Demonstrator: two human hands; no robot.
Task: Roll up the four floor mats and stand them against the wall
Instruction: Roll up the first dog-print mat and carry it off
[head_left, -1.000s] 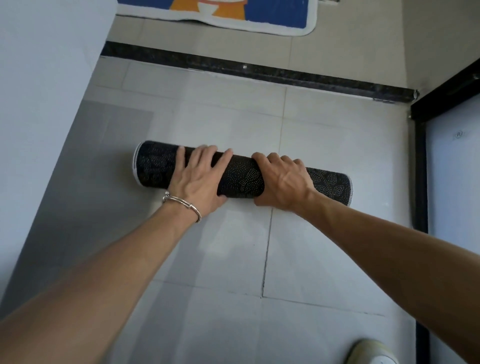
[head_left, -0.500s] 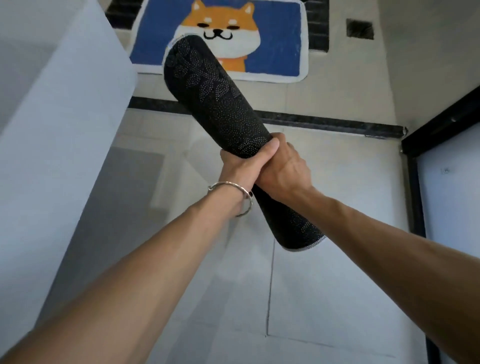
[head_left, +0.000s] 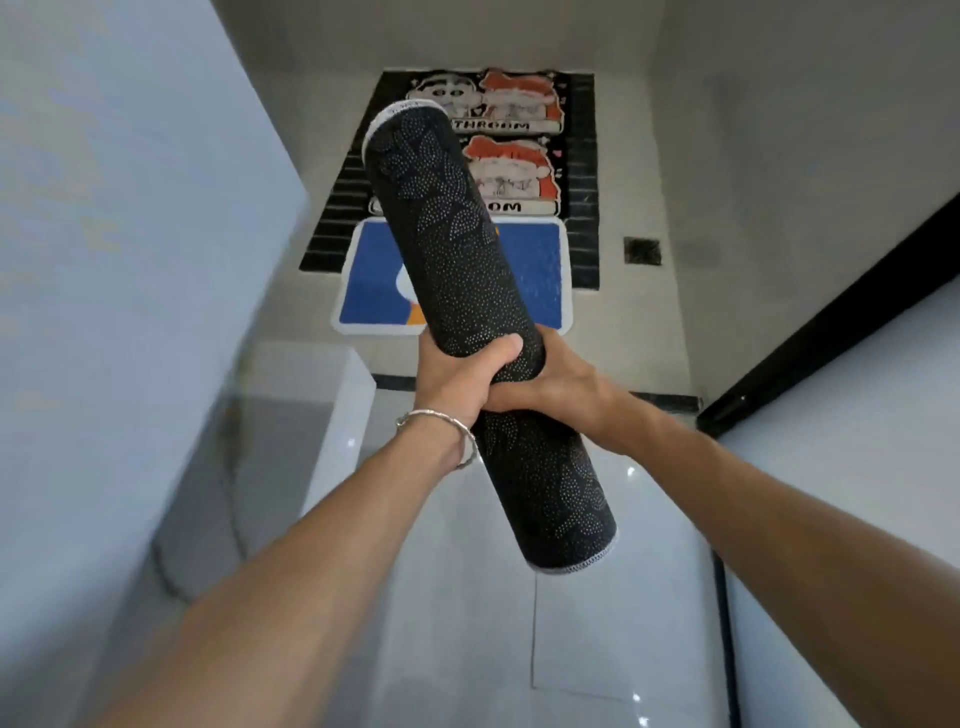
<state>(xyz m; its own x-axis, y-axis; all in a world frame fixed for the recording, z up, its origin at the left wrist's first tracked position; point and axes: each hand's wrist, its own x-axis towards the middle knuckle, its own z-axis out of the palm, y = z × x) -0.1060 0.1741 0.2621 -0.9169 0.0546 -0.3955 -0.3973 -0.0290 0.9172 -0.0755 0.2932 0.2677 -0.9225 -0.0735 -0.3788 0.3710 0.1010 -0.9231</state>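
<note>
One head-worn wide-angle camera looks forward and down onto the floor (head_left: 457, 649).

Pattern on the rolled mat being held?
Pale dotted leaf-like shapes on the black rolled mat, pale stitched ends; head view.

Square dark floor drain (head_left: 642, 251) sits in beige tile, right of centre. Black threshold strip (head_left: 670, 401) crosses the floor and meets a black door frame (head_left: 831, 322) at right. Near side: glossy white tiles (head_left: 457, 649) with light glints. Pale blue-grey panel (head_left: 130, 260) fills the left.
</note>
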